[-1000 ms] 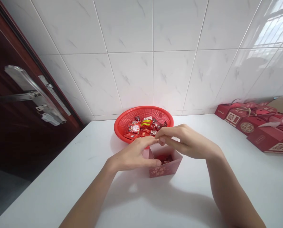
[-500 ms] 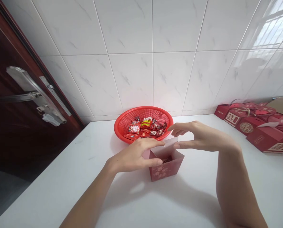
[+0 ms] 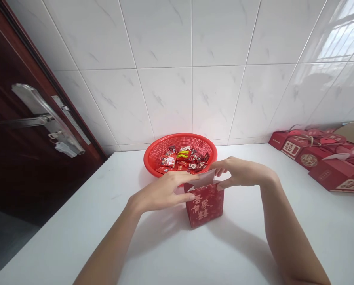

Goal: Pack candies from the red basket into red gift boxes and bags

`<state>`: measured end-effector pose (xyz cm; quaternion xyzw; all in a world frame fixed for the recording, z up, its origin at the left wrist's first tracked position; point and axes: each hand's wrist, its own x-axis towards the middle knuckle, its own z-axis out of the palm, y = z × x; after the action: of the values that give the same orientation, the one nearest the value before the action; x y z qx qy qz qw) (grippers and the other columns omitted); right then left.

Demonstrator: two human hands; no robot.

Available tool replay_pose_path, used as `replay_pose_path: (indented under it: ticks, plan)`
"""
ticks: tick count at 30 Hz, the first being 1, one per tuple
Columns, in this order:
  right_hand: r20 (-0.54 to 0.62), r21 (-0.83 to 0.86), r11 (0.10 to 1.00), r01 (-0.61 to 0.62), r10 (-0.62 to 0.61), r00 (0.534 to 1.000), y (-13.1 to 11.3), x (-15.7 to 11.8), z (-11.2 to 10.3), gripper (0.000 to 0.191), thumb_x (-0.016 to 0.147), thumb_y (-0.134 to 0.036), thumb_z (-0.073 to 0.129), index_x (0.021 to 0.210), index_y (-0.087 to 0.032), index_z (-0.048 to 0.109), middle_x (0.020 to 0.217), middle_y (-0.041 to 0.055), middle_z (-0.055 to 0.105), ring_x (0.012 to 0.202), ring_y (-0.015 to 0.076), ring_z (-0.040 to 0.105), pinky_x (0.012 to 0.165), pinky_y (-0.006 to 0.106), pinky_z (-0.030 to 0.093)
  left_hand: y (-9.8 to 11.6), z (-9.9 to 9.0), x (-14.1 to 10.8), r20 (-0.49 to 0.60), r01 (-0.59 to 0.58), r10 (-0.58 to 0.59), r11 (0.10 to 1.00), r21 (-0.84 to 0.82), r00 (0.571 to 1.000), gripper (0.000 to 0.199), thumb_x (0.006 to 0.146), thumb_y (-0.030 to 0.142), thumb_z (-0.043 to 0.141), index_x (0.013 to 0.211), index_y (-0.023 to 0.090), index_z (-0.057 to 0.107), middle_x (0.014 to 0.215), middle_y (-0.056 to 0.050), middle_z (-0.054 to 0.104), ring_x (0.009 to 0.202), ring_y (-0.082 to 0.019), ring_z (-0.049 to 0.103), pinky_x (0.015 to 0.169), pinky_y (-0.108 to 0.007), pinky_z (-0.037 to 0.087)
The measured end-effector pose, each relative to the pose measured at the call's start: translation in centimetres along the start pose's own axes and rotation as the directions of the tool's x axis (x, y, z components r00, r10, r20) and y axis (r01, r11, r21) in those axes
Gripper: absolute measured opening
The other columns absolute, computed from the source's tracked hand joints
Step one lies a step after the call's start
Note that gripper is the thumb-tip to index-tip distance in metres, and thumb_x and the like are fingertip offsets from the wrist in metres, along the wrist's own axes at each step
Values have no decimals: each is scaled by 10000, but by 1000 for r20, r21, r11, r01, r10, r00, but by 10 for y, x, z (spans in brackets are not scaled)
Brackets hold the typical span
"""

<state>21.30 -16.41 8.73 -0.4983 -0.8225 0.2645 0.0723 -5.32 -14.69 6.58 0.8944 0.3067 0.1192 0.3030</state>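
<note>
A small red paper gift box (image 3: 208, 209) with pale Chinese characters stands upright on the white tabletop (image 3: 177, 261). Its front and back panels are raised, with a gap at the top between them. My left hand (image 3: 162, 192) is at the left side, thumb on the front panel and fingers on the back panel. On the right, my right hand (image 3: 239, 173) has its thumb at the front panel's top corner and its fingers around the back panel's edge. The box's inside is hidden by the front panel.
Behind the box sits a red plastic basket (image 3: 151, 152) with several wrapped candies (image 3: 183, 155). Several closed red gift boxes (image 3: 322, 160) stand at the right, near a cardboard box (image 3: 353, 130). A tiled wall (image 3: 165, 99) rises behind; a dark door (image 3: 19, 158) is at left.
The box's front panel has come up and inward, covering the view of the contents. My right hand has moved left and closed onto the panels; my left hand has shifted slightly left.
</note>
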Motion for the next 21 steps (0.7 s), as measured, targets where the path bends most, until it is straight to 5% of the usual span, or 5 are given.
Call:
replay_pose_path:
  ticks: [4,6,15,21]
  plan:
    - [-18,18,999,38,-38,999,0,5,-2,57,823,-231,673,871,-210,651,907,25,718,889,213,669,637,271,455,-2,1,4,-58,-44,44,999,-3,997,422,960,276,579,1375,323,636,1266,-24,716,1138,-253,661,1003,-383,514]
    - [-54,6,998,65,-65,996,1,6,-3,75,836,-239,654,786,-203,612,830,9,689,807,197,647,605,272,419,-4,0,5,-128,-84,82,996,-12,988,406,961,244,561,1346,327,659,1251,-17,726,1121,-241,673,998,-375,528]
    - [-301,184,944,274,-211,930,3,8,-5,282,946,-445,603,831,-188,598,834,34,687,800,189,652,713,309,490,-8,0,7,-504,-186,135,981,-52,853,274,959,286,594,1182,234,745,1218,-45,743,1136,-233,679,1022,-352,533]
    - [-363,330,867,374,-249,898,1,13,-2,302,941,-464,636,927,-163,629,925,68,705,864,206,673,799,348,529,-10,2,7,-622,-186,75,976,-116,780,322,934,255,621,1243,245,712,942,-25,741,778,-161,652,753,-286,573]
